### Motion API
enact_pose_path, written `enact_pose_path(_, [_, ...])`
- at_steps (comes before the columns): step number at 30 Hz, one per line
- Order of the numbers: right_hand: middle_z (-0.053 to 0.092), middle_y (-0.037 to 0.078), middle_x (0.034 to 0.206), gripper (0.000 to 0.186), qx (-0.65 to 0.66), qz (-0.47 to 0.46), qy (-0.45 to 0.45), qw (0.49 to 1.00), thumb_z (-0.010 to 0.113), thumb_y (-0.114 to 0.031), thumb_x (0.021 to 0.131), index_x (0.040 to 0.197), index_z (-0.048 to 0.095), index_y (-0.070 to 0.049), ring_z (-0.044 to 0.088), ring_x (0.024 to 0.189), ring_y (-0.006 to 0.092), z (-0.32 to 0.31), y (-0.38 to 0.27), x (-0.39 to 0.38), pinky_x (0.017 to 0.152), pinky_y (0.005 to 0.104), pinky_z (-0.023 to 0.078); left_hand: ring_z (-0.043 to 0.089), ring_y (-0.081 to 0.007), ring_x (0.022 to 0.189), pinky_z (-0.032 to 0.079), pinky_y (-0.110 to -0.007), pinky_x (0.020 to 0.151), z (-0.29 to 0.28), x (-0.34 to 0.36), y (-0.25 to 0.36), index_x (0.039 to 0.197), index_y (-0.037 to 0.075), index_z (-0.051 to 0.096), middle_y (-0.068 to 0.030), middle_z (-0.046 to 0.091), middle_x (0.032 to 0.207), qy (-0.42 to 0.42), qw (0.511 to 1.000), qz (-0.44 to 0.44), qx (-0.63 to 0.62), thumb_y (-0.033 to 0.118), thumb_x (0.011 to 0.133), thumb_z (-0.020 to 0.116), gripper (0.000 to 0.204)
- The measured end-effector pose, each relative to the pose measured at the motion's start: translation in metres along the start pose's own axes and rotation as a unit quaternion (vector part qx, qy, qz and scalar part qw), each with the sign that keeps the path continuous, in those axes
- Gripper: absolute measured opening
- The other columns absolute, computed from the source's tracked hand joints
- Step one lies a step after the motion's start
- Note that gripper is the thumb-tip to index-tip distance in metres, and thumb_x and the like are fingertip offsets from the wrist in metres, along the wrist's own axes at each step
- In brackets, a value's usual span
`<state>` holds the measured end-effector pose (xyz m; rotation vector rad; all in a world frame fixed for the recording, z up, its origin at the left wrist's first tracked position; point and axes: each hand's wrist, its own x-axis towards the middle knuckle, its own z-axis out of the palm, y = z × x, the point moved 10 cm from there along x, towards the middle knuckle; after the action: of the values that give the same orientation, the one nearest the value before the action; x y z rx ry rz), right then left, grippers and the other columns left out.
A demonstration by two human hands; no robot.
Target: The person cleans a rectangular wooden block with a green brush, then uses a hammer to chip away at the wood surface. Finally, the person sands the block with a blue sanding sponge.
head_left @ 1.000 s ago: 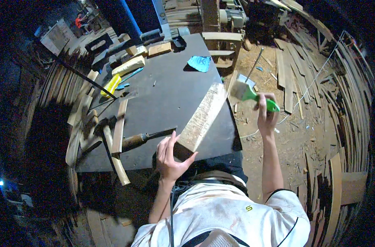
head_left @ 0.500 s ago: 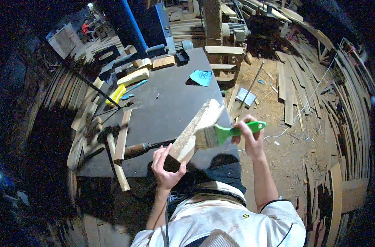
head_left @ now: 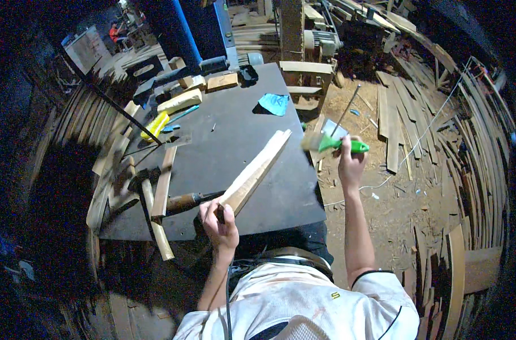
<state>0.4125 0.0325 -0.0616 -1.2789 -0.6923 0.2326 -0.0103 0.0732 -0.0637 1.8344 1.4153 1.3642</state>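
My left hand (head_left: 220, 225) is closed on the near end of a pale wood block (head_left: 257, 168), which slants up and to the right over the dark tabletop (head_left: 224, 141). One long side of the block is lit almost white; the side toward me is browner. Off the table's right edge, my right hand (head_left: 351, 158) grips the green handle of a wide paintbrush (head_left: 329, 143). The brush's pale bristles point left, apart from the block. By my left hand lies a chisel (head_left: 185, 201) with a wooden handle, and left of it a hammer (head_left: 152, 209).
Along the table's far left lie a yellow-handled tool (head_left: 155, 126), wood blocks (head_left: 180, 102) and a hand plane (head_left: 150, 71). Blue sandpaper (head_left: 273, 104) rests near the right edge. Boards (head_left: 391, 122) and sawdust cover the floor at right. Another person (head_left: 115, 34) sits far back.
My right hand has lifted the brush off the block and moved it up and slightly right. The block has turned in my left hand, showing a different face.
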Motion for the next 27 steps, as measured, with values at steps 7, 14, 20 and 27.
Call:
enact_pose_path(7, [0.069,0.004,0.081,0.021,0.037,0.034,-0.061,0.997,0.066,-0.022,0.106,0.101,0.066,-0.002,0.066,0.065,0.0111,0.016,0.011,-0.007,0.057,0.0277,0.052,0.055,-0.0373,0.092,0.039,-0.046,0.089,-0.003,-0.002,0.008,0.092,0.004,0.065,-0.0168,0.059,0.089,0.047,0.994,0.028,0.091,0.045,0.099,0.049,0.045])
enact_pose_path(14, [0.07,0.008,0.091,0.019,0.15,0.023,-0.172,0.973,0.064,-0.019,0.107,0.104,0.067,-0.001,0.068,0.072,0.0144,0.041,-0.045,-0.038,0.063,0.0294,0.056,0.055,-0.0392,0.088,0.04,-0.05,0.084,0.001,-0.002,0.005,0.094,0.004,0.066,-0.017,0.061,0.085,0.011,0.991,0.03,0.131,0.043,0.101,0.045,0.044])
enact_pose_path(20, [0.073,0.007,0.091,0.018,0.011,-0.029,-0.185,0.982,0.064,-0.017,0.106,0.106,0.069,0.0,0.07,0.071,0.0142,0.059,-0.046,-0.039,0.065,0.0284,0.055,0.054,-0.0397,0.082,0.039,-0.049,0.084,0.004,-0.003,-0.01,0.077,0.003,0.057,-0.0174,0.06,0.082,0.02,0.996,0.001,0.088,0.04,0.112,0.035,0.056])
enact_pose_path(27, [0.071,0.008,0.091,0.016,0.074,0.005,-0.296,0.952,0.061,-0.013,0.108,0.108,0.068,0.002,0.07,0.072,0.0145,0.084,-0.062,-0.071,0.066,0.0284,0.056,0.056,-0.0303,0.086,0.039,-0.045,0.088,0.009,-0.004,-0.033,0.074,0.004,0.067,-0.0085,0.068,0.07,-0.006,0.998,-0.065,-0.008,0.052,0.104,0.057,0.058])
